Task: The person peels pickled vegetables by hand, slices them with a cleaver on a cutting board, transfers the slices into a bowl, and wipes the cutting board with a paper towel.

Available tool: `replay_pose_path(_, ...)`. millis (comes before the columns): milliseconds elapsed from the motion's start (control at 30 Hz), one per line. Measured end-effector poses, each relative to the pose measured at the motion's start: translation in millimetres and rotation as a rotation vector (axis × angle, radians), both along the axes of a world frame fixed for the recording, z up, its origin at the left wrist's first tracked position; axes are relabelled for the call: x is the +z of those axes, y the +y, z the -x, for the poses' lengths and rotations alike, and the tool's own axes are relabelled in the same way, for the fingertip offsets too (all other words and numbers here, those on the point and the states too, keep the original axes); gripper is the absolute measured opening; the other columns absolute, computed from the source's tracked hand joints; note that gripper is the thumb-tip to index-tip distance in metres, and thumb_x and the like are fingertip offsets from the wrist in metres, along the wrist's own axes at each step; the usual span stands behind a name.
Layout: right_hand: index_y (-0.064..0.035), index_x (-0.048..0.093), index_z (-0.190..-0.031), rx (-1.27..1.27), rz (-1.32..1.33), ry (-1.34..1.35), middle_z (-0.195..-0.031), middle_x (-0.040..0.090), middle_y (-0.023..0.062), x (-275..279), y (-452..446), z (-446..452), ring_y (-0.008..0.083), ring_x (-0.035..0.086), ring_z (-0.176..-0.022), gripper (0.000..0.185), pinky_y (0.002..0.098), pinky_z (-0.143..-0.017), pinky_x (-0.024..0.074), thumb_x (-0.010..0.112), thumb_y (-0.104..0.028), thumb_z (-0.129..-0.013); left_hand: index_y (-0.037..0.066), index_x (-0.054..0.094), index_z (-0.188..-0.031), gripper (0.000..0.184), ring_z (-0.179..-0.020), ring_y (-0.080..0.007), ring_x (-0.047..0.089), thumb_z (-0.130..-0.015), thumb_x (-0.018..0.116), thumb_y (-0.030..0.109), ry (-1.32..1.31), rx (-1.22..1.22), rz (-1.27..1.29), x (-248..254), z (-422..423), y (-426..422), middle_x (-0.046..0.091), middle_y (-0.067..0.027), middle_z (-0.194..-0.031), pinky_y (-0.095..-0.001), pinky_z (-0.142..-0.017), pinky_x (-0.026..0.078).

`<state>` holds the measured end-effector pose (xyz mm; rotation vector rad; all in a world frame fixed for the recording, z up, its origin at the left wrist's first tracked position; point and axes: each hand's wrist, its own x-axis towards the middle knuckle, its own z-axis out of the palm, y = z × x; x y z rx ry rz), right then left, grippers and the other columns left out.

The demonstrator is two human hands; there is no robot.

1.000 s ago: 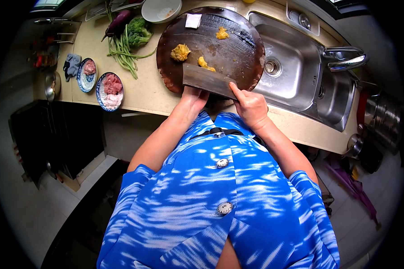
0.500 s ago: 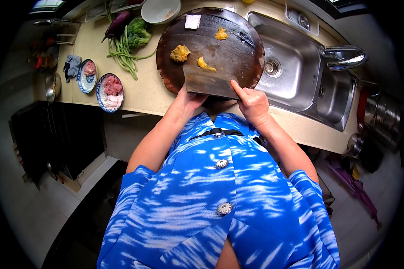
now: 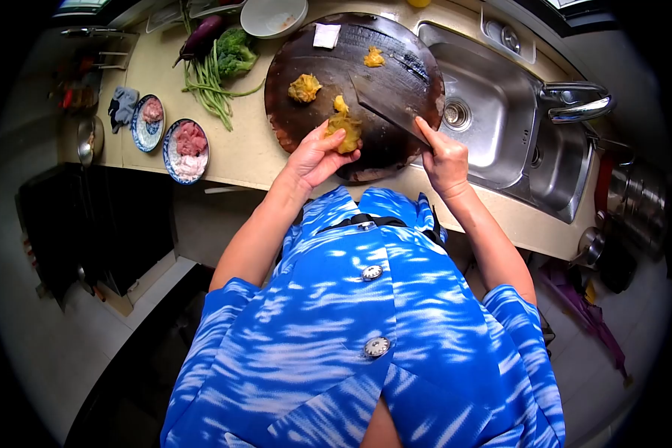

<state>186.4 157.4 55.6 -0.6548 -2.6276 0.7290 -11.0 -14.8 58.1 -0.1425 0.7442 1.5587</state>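
My left hand (image 3: 322, 155) is closed on a yellow-green piece of what looks like pickled vegetable (image 3: 344, 133), over the near side of the round dark chopping board (image 3: 291, 67). Gripped in my right hand (image 3: 446, 158) is a cleaver (image 3: 392, 113), its blade angled edge-on across the board toward the far left. A small yellow scrap (image 3: 340, 104) lies just beyond the held piece. To its left sits a crumpled yellow clump (image 3: 304, 88), and a smaller yellow bit (image 3: 374, 57) rests farther back. A folded white cloth or paper (image 3: 326, 36) lies near the far rim.
Right of the board is a steel sink (image 3: 493, 142) with a faucet (image 3: 581, 102). Leftward lie green beans (image 3: 210, 89), broccoli (image 3: 235, 52), an eggplant (image 3: 201, 36) and two plates of raw meat (image 3: 190, 140) (image 3: 152, 112). A white bowl (image 3: 274, 16) stands behind.
The cleaver has swung from lying broadside near me to edge-on at the right. My left hand has come out from behind the blade and now shows the yellow-green piece.
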Motion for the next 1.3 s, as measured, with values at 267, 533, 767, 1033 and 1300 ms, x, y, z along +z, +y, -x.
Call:
replay_pose_path(267,-0.0110,0.056,-0.123,-0.039,-0.251,-0.027,-0.070,0.050,0.0070,-19,-5,24,0.0235,0.054,-0.066,0.059,0.0361,-0.061,0.0466,0.070,-0.012,-0.066,0.001,0.048,-0.115,0.032,-0.082,-0.0192,0.046,-0.093,0.048,0.025,-0.467,0.112,-0.217,14,3,6,0.047,-0.0064,-0.085,-0.0337,-0.074,0.040)
replay_pose_path(533,-0.0109,0.057,-0.122,-0.009,-0.187,-0.050,-0.073,0.052,0.0076,-49,-17,18,0.0250,0.054,-0.068,0.058,0.0370,-0.064,0.0471,0.071,-0.011,-0.065,-0.001,0.050,-0.105,0.031,-0.072,-0.0160,0.037,-0.090,0.042,0.025,-0.384,0.146,-0.242,11,-2,5,0.039,-0.0030,-0.072,-0.0287,-0.066,0.034)
replay_pose_path(767,-0.0104,0.062,-0.113,-0.015,-0.178,-0.001,-0.081,0.054,0.0083,-44,-19,17,0.0249,0.053,-0.074,0.042,0.0369,-0.066,0.0432,0.069,-0.014,-0.071,-0.003,0.050,-0.104,0.032,-0.065,-0.0140,0.034,-0.091,0.041,0.025,-0.402,0.133,-0.261,11,-4,8,0.034,-0.0009,-0.067,-0.0275,-0.064,0.032)
replay_pose_path(1033,-0.0052,0.067,-0.086,0.036,0.124,0.398,-0.081,0.059,0.0091,29,-30,61,0.0262,0.056,-0.076,0.024,0.0354,-0.069,0.0454,0.074,-0.017,-0.067,-0.001,0.053,-0.104,0.036,-0.064,-0.0157,0.036,-0.093,0.035,0.029,-0.435,0.082,-0.294,7,-10,7,0.037,-0.0027,-0.067,-0.0291,-0.065,0.033)
replay_pose_path(1300,-0.0040,0.066,-0.079,0.081,0.212,0.444,-0.078,0.060,0.0087,36,-47,85,0.0277,0.056,-0.075,0.018,0.0360,-0.065,0.0467,0.073,-0.013,-0.066,0.009,0.058,-0.098,0.039,-0.067,-0.0171,0.051,-0.097,0.027,0.034,-0.498,0.151,-0.070,2,-18,6,0.054,-0.0045,-0.075,-0.0324,-0.068,0.043)
